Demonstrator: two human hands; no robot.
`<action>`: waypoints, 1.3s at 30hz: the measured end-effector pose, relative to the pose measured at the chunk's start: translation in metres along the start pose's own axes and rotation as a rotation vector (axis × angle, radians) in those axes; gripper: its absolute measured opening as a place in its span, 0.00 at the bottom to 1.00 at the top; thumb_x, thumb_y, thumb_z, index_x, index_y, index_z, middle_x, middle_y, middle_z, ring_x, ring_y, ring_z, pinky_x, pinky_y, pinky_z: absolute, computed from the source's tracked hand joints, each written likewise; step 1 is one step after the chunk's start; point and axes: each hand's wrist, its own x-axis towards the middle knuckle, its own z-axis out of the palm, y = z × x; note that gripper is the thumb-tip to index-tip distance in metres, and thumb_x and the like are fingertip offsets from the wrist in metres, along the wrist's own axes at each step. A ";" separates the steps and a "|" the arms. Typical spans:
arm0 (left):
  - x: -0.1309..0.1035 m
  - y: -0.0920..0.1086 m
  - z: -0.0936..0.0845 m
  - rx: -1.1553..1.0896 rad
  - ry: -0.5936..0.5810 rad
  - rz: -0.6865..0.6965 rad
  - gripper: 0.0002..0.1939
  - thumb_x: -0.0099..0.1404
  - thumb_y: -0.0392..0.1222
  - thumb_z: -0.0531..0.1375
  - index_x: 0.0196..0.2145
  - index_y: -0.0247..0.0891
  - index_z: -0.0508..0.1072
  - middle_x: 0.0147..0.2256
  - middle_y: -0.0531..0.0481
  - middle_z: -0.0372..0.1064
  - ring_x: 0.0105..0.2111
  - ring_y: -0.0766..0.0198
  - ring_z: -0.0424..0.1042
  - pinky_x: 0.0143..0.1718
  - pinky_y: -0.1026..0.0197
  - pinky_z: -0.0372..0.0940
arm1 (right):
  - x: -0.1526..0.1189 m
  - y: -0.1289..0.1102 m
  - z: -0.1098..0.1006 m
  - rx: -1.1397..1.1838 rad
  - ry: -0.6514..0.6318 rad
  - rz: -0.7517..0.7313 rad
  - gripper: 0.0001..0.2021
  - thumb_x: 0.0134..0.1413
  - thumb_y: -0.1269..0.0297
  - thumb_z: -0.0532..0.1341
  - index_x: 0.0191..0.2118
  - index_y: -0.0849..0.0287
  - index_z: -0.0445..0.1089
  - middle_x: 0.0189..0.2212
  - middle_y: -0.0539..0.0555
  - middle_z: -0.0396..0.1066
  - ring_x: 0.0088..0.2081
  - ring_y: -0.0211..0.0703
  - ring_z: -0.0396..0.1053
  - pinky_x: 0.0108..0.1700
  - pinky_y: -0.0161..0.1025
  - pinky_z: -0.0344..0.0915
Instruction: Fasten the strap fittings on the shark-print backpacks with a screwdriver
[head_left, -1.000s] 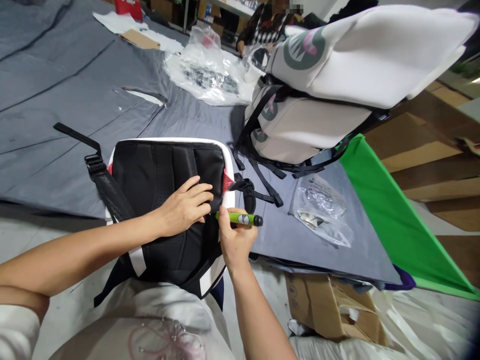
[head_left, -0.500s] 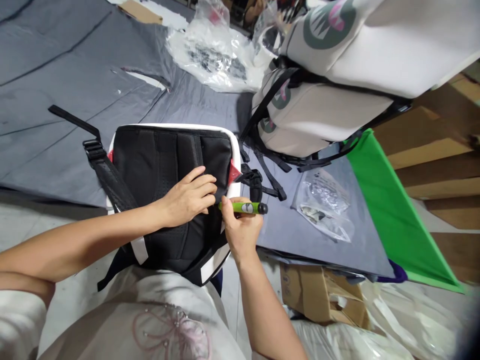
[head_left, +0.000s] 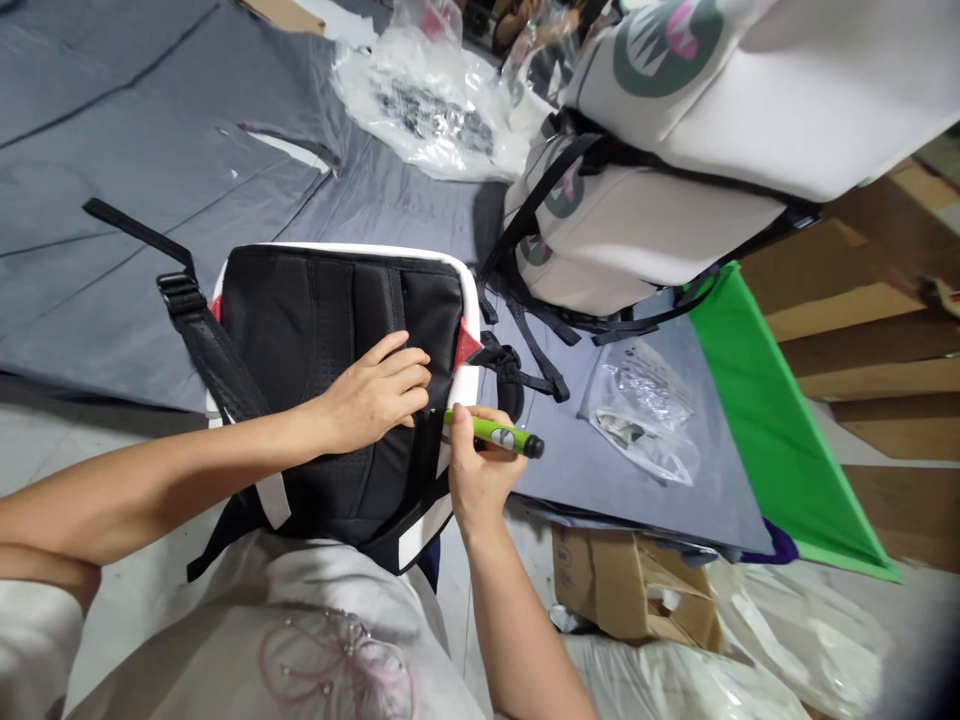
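Note:
A black backpack (head_left: 277, 320) with white edging and red corner patches lies back panel up at the table's near edge, its straps at both sides. My left hand (head_left: 379, 395) rests on the panel, fingers spread, with nothing visible in it. Close to the bag's right edge, my right hand (head_left: 484, 470) is closed round a green marker (head_left: 499, 434). The marker's black end points right and its other end is at the black fabric, where the tip is too small to make out.
Light backpacks (head_left: 637, 220) are stacked at the back right. Plastic bags (head_left: 442, 110) lie behind, and a clear packet (head_left: 645, 410) is to the right. Beyond are a green panel (head_left: 787, 420) and cardboard boxes (head_left: 862, 330). An open carton (head_left: 607, 585) stands below the table.
My right hand has moved slightly down, and the marker's black end has tilted lower. My left hand keeps its place on the panel. The view has shifted slightly.

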 end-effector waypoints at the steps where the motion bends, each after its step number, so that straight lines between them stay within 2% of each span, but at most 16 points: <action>1: 0.000 0.000 0.000 0.003 0.001 -0.001 0.06 0.65 0.42 0.62 0.34 0.37 0.72 0.41 0.47 0.73 0.53 0.54 0.66 0.65 0.43 0.54 | -0.002 0.000 0.001 0.008 -0.017 0.000 0.11 0.57 0.56 0.64 0.32 0.60 0.71 0.23 0.49 0.71 0.23 0.38 0.68 0.28 0.35 0.65; 6: 0.000 0.000 -0.001 0.012 -0.012 -0.008 0.06 0.64 0.41 0.63 0.34 0.36 0.72 0.41 0.47 0.73 0.53 0.54 0.67 0.65 0.43 0.54 | -0.002 0.003 0.003 0.035 0.015 -0.016 0.11 0.57 0.56 0.64 0.32 0.60 0.72 0.23 0.49 0.71 0.24 0.38 0.68 0.28 0.35 0.65; 12: 0.000 0.001 -0.002 0.022 -0.025 -0.018 0.05 0.65 0.41 0.62 0.34 0.37 0.72 0.41 0.47 0.73 0.53 0.54 0.67 0.64 0.42 0.55 | -0.002 0.005 0.003 0.025 -0.008 0.019 0.13 0.57 0.54 0.64 0.32 0.60 0.72 0.22 0.49 0.71 0.24 0.39 0.69 0.28 0.36 0.66; 17: 0.000 0.001 -0.002 0.023 -0.012 -0.016 0.06 0.65 0.41 0.62 0.34 0.36 0.71 0.40 0.48 0.73 0.52 0.55 0.67 0.64 0.43 0.55 | -0.002 0.005 0.003 0.061 -0.003 0.013 0.11 0.56 0.56 0.65 0.32 0.60 0.72 0.23 0.49 0.71 0.24 0.38 0.69 0.28 0.35 0.66; 23: 0.000 0.001 -0.003 0.024 -0.005 -0.016 0.06 0.66 0.41 0.62 0.34 0.36 0.71 0.39 0.49 0.73 0.52 0.55 0.67 0.65 0.44 0.54 | 0.003 0.003 -0.001 0.050 -0.110 -0.019 0.11 0.56 0.57 0.65 0.31 0.60 0.72 0.22 0.49 0.71 0.23 0.37 0.68 0.27 0.34 0.65; 26: 0.000 0.001 -0.003 0.026 -0.010 -0.014 0.06 0.66 0.41 0.61 0.34 0.36 0.71 0.39 0.49 0.73 0.51 0.56 0.67 0.65 0.44 0.54 | 0.002 0.004 -0.004 -0.004 -0.070 -0.032 0.11 0.56 0.57 0.65 0.30 0.60 0.72 0.22 0.49 0.71 0.22 0.37 0.67 0.26 0.34 0.64; 28: 0.000 0.002 -0.003 0.030 -0.013 -0.013 0.06 0.66 0.42 0.61 0.34 0.37 0.71 0.39 0.49 0.73 0.51 0.56 0.67 0.65 0.44 0.54 | 0.001 0.004 -0.004 0.008 -0.040 -0.029 0.11 0.57 0.57 0.64 0.31 0.60 0.73 0.24 0.50 0.72 0.25 0.39 0.69 0.29 0.35 0.66; 30: 0.000 0.002 -0.003 0.039 -0.015 -0.015 0.06 0.66 0.42 0.61 0.34 0.37 0.71 0.38 0.49 0.73 0.51 0.56 0.67 0.65 0.44 0.54 | 0.000 0.004 -0.002 0.031 -0.048 -0.023 0.11 0.56 0.56 0.65 0.32 0.60 0.73 0.26 0.51 0.74 0.27 0.40 0.71 0.31 0.36 0.67; 39: 0.002 0.003 -0.009 0.066 -0.038 -0.009 0.08 0.67 0.44 0.60 0.33 0.37 0.70 0.37 0.49 0.73 0.49 0.56 0.68 0.64 0.45 0.53 | 0.000 0.002 -0.001 0.078 -0.057 -0.008 0.10 0.56 0.57 0.65 0.32 0.60 0.73 0.24 0.49 0.73 0.25 0.39 0.70 0.30 0.35 0.66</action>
